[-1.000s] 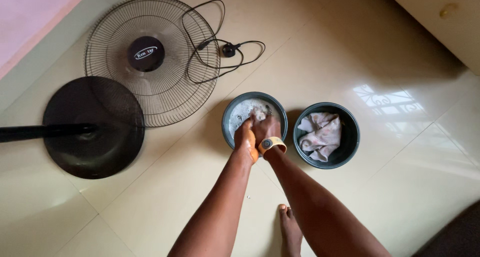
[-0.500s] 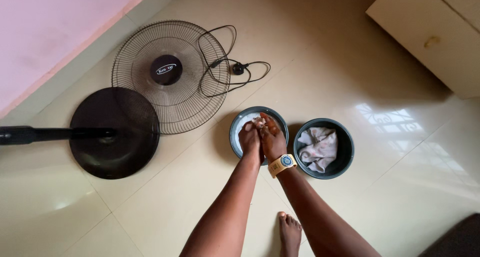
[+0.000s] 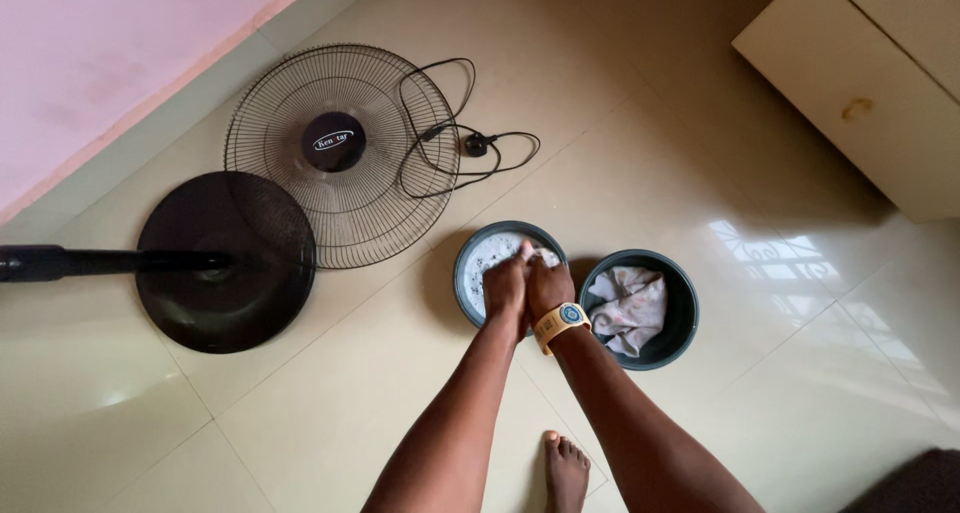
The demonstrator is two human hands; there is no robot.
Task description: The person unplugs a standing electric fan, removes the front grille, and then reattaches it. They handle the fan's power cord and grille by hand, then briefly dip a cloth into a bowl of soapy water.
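Now both my hands have stayed together in the soapy bowl [image 3: 480, 263]; left hand [image 3: 506, 291] and right hand [image 3: 548, 285] bunch fingers, grip unclear, beside the cloth bowl [image 3: 684, 313].

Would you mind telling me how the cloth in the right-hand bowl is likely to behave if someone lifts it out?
The cloth lies crumpled in soft folds inside the dark bowl, so it would probably hang limp rather than hold its shape. It looks thin, so likely light, though heavier if wet, which I cannot tell. The bowl might shift on the glossy tiled floor as the cloth comes out.
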